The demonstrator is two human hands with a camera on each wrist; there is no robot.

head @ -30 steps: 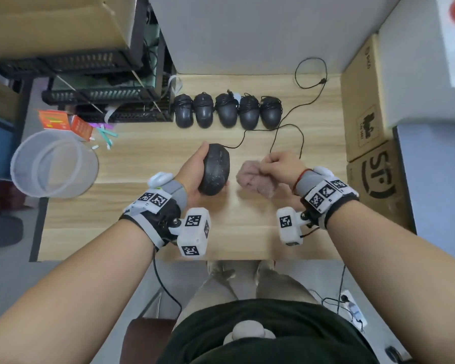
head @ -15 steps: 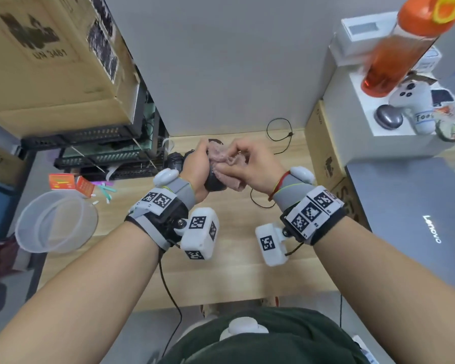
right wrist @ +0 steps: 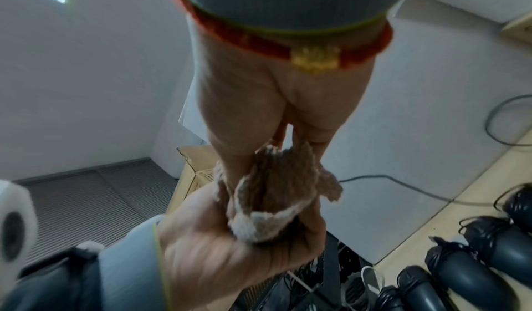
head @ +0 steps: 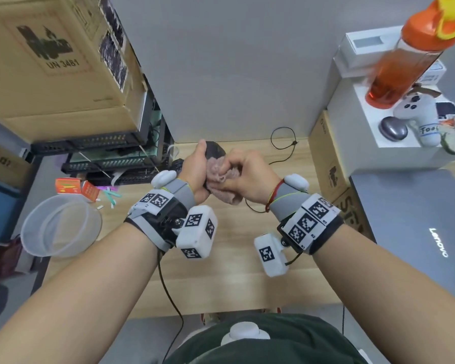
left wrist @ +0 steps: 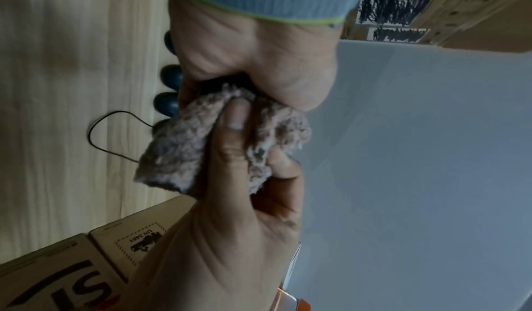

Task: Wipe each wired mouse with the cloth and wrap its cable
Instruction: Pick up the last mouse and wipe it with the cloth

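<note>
My left hand (head: 199, 170) grips a black wired mouse (head: 214, 151), held up above the wooden desk (head: 221, 258); only its top shows past the fingers. My right hand (head: 243, 174) clutches a pinkish-brown cloth (head: 222, 174) and presses it against the mouse. In the left wrist view the cloth (left wrist: 184, 143) bunches between the two hands, pinned by the right thumb (left wrist: 233, 120). The mouse's loose black cable (head: 283, 139) trails over the desk to the back wall. Several wrapped black mice (right wrist: 449, 259) lie in a row on the desk.
Cardboard boxes (head: 58, 61) and black racks stand at the left, more boxes (head: 331, 164) at the right. A clear round tub (head: 61, 227) sits at the desk's left edge. A grey laptop (head: 418, 232) and an orange bottle (head: 410, 53) are to the right.
Both hands rose from the desk with the mouse and the cloth. The right hand brought the cloth onto the mouse, and my head tilted up.
</note>
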